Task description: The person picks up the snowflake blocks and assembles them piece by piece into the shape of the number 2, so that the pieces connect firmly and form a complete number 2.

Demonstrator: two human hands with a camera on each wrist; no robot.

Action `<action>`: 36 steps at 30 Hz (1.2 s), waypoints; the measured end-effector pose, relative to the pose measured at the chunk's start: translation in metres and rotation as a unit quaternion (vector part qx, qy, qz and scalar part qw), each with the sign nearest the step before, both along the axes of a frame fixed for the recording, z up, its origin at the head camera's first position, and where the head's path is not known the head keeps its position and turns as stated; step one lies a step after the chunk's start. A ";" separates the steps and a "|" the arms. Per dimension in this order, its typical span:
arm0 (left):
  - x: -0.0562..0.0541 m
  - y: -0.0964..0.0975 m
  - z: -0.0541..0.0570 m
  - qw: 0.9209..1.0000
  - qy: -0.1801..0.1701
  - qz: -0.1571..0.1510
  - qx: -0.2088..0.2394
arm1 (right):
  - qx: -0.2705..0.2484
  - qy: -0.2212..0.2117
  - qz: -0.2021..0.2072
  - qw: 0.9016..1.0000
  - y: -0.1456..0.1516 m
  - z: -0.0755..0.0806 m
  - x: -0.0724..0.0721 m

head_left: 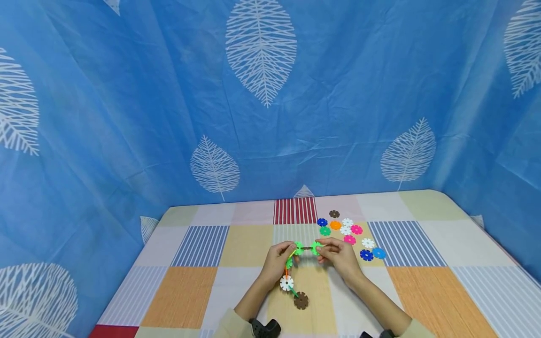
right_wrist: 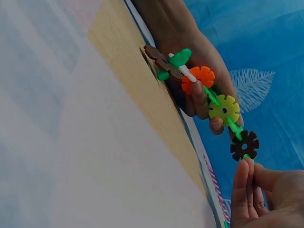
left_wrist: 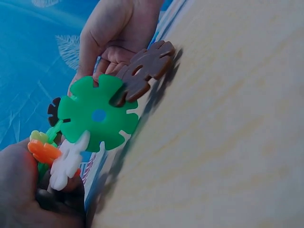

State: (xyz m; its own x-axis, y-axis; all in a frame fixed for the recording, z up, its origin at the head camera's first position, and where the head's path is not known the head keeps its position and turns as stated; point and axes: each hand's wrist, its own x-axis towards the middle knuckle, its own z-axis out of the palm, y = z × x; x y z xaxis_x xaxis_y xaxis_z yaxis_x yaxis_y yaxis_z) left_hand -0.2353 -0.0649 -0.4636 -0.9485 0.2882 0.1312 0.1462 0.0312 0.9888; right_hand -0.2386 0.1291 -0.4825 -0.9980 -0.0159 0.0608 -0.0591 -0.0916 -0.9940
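A chain of slotted plastic discs hangs between both hands over the table. In the head view my left hand (head_left: 275, 264) pinches a light green disc (head_left: 299, 249). My right hand (head_left: 341, 259) pinches the end green disc (head_left: 314, 248) between thumb and fingers. A dark brown disc (right_wrist: 244, 146) joins these two green ones, seen nearly edge-on from the head. Below the left hand dangles the rest: a yellow disc (right_wrist: 224, 110), an orange disc (right_wrist: 201, 79), a white disc (head_left: 286, 283), a darker green disc (left_wrist: 99, 114) and a brown disc (head_left: 301, 300) at the tail.
Loose discs lie beyond the right hand, among them a brown disc (head_left: 334, 214), an orange disc (head_left: 336, 225), a pink disc (head_left: 357, 230), a white disc (head_left: 368, 243) and a light blue disc (head_left: 379, 253). A patchwork cloth (head_left: 186, 291) covers the table; blue curtains (head_left: 321, 117) surround it.
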 end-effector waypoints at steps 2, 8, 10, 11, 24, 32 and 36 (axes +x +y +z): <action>0.000 0.000 0.000 1.000 0.007 0.002 -0.003 | -0.005 -0.002 -0.001 1.000 0.000 -0.001 0.000; 0.001 0.002 -0.001 1.000 0.011 0.001 -0.005 | -0.014 -0.001 -0.003 1.000 -0.001 -0.004 0.000; 0.001 0.002 -0.002 1.000 0.011 -0.002 -0.006 | -0.015 0.001 -0.003 1.000 -0.001 -0.004 0.001; 0.001 0.002 -0.001 1.000 0.009 -0.004 -0.005 | -0.015 0.002 -0.002 1.000 -0.002 -0.004 0.001; 0.000 0.001 0.000 0.999 -0.004 -0.026 0.018 | 0.015 0.038 0.005 0.999 -0.002 -0.001 -0.002; 0.000 0.003 -0.003 0.996 -0.052 -0.014 0.072 | 0.037 0.074 0.018 0.996 -0.003 -0.001 -0.002; 0.000 0.002 -0.005 0.995 -0.038 -0.028 0.084 | 0.033 0.091 0.013 0.995 -0.003 -0.002 -0.002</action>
